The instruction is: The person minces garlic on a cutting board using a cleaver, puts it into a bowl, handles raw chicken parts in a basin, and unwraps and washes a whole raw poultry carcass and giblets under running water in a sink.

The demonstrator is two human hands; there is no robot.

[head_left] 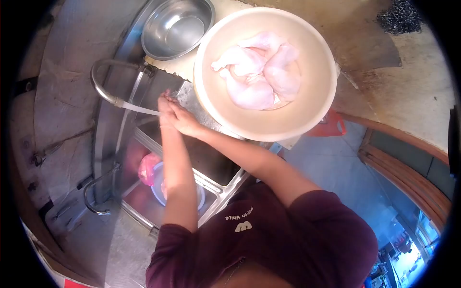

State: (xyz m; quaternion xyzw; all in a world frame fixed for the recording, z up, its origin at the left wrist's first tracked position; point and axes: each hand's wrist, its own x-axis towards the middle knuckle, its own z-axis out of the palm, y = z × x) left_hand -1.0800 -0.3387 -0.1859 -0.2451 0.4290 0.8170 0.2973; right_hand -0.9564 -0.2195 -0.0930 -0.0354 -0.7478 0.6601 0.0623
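Water runs from a curved metal faucet (110, 98) onto my hands over the sink (211, 168). My left hand (165, 105) points away from me, its fingers partly blurred. Against it lies my right hand (186, 121), palm to palm as far as I can see, with fingers stretched out. Neither hand shows an object in it. Close to their right stands a large cream basin (321, 72) holding several pale raw chicken legs (247, 91).
A steel bowl (177, 29) stands behind the sink. In the nearer sink compartment are a bluish bowl (199, 197) and a pink plastic bag (149, 168). A second faucet (89, 199) arches at the left. A red plastic item (329, 125) shows under the basin's right side.
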